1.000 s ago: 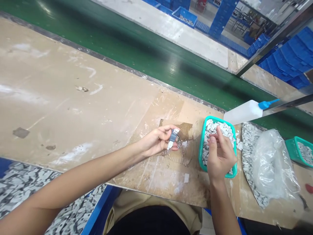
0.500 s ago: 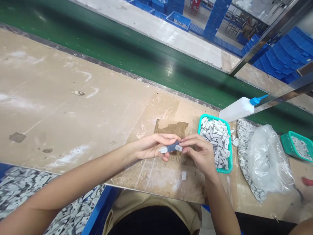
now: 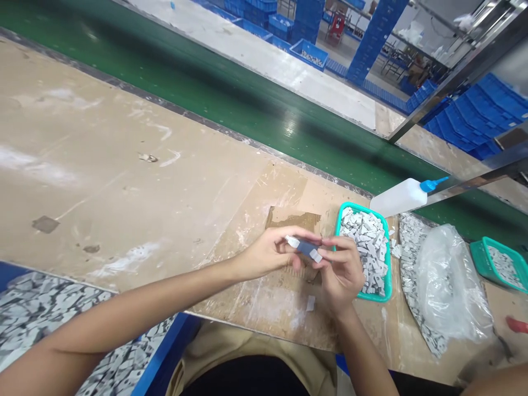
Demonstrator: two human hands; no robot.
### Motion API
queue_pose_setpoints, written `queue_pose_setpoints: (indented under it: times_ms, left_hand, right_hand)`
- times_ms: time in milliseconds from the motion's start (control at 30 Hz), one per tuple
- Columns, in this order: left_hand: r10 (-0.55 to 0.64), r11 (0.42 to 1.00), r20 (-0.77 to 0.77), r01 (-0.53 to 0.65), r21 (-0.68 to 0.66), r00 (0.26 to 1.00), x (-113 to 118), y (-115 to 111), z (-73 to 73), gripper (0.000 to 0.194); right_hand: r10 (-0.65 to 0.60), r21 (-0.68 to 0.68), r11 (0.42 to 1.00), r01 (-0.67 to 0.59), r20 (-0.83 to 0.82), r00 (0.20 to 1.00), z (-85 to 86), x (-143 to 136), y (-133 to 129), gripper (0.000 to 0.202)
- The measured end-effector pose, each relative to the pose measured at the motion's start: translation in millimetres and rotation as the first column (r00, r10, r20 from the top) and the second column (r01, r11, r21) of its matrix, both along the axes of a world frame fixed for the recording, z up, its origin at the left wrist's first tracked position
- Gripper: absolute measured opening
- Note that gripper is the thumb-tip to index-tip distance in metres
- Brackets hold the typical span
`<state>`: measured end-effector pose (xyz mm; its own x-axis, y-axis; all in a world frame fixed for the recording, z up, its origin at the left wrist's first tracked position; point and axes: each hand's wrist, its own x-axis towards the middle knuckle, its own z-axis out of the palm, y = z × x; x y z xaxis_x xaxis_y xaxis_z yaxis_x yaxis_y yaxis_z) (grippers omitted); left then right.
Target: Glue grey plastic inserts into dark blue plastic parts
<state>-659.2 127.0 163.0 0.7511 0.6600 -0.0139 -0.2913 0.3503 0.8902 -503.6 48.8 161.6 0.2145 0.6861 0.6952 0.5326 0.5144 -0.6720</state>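
Note:
A small dark blue-grey piece with whitish ends (image 3: 306, 248) is held between both hands above a worn cardboard pad (image 3: 289, 216). My left hand (image 3: 274, 253) has its fingers and thumb around the left part of it. At its right end, the fingertips of my right hand (image 3: 341, 269) pinch it. Just right of my right hand stands a teal basket (image 3: 388, 264) full of small white and grey pieces (image 3: 365, 236). A small pale square (image 3: 311, 303) lies on the table below the hands.
A white bottle with a blue nozzle (image 3: 399, 198) leans behind the basket. Farther right are a clear plastic bag (image 3: 447, 280), loose pieces and another teal basket (image 3: 480, 258). A blue bin (image 3: 159, 357) of pieces sits at lower left. A green belt (image 3: 231, 104) runs behind the table.
Both hands have shifted slightly right with the piece, which now tilts down toward its right end. The camera view has moved a little.

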Motion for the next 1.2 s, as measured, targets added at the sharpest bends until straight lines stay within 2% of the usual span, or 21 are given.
queue_pose_setpoints:
  times_ms: [67,133,200,267,333,400,467,533,633,733,833,900,1000,1100,1200]
  left_hand:
    - [0.104,0.993,-0.010,-0.104,0.054,0.994,-1,-3,-0.8,0.026]
    - [0.147,0.986,-0.009,-0.146,0.074,0.989,-2,-5,-0.3,0.018]
    - [0.118,0.990,-0.021,-0.116,0.075,0.993,-3,-5,1.8,0.015]
    - [0.065,0.996,-0.030,-0.062,0.068,0.997,-5,-5,5.1,0.014]
    - [0.023,0.998,-0.025,-0.021,0.064,0.999,-6,-5,8.9,0.013]
    - [0.015,0.997,-0.024,-0.013,0.078,1.000,-7,-6,12.2,0.009]
    - [0.033,0.993,-0.019,-0.030,0.118,0.999,-8,-7,14.1,0.007]
    - [0.055,0.981,0.007,-0.056,0.187,0.998,-8,-8,14.3,0.012]
    - [0.105,0.937,0.036,-0.111,0.331,0.994,-10,-9,13.0,0.025]
    - [0.171,0.859,0.025,-0.162,0.487,0.985,-12,-9,12.7,0.031]
    - [0.217,0.803,0.017,-0.188,0.566,0.976,-13,-9,13.5,0.033]
    - [0.216,0.821,0.011,-0.187,0.539,0.976,-13,-10,14.0,0.033]
    - [0.168,0.898,-0.003,-0.152,0.413,0.986,-12,-9,15.2,0.031]
    - [0.056,0.971,-0.014,-0.052,0.232,0.998,-12,-4,16.1,0.021]
    - [-0.051,0.997,-0.036,0.053,0.060,0.998,-10,6,12.8,0.012]
  right_hand:
    - [0.024,-0.019,1.000,-0.024,-0.014,1.000,-0.2,-4,-3,0.008]
    - [0.041,-0.046,0.998,-0.044,-0.057,0.998,-1.0,-8,-5,0.007]
    - [0.062,-0.077,0.994,-0.072,-0.126,0.990,-3.4,-11,-6,0.013]
    - [0.118,-0.128,0.981,-0.146,-0.203,0.972,-6.5,-12,-6,0.032]
    - [0.199,-0.206,0.945,-0.255,-0.259,0.945,-8.7,-12,-6,0.051]
    - [0.278,-0.292,0.889,-0.353,-0.269,0.922,-8.1,-9,-6,0.061]
    - [0.344,-0.345,0.842,-0.415,-0.249,0.905,-4.9,-7,-5,0.063]
    - [0.387,-0.354,0.823,-0.444,-0.222,0.895,-0.8,-6,-4,0.060]
    - [0.397,-0.323,0.835,-0.445,-0.206,0.894,2.9,-7,-2,0.054]
    - [0.395,-0.278,0.851,-0.446,-0.221,0.892,2.8,-11,-1,0.048]
    - [0.398,-0.238,0.860,-0.452,-0.244,0.885,1.0,-15,0,0.046]
    - [0.390,-0.223,0.866,-0.449,-0.262,0.883,-0.2,-16,0,0.046]
    - [0.369,-0.218,0.873,-0.437,-0.293,0.882,-1.7,-18,2,0.046]
    - [0.361,-0.230,0.869,-0.439,-0.313,0.879,-4.0,-18,2,0.048]
    - [0.303,-0.279,0.877,-0.391,-0.311,0.901,-8.9,-17,0,0.056]
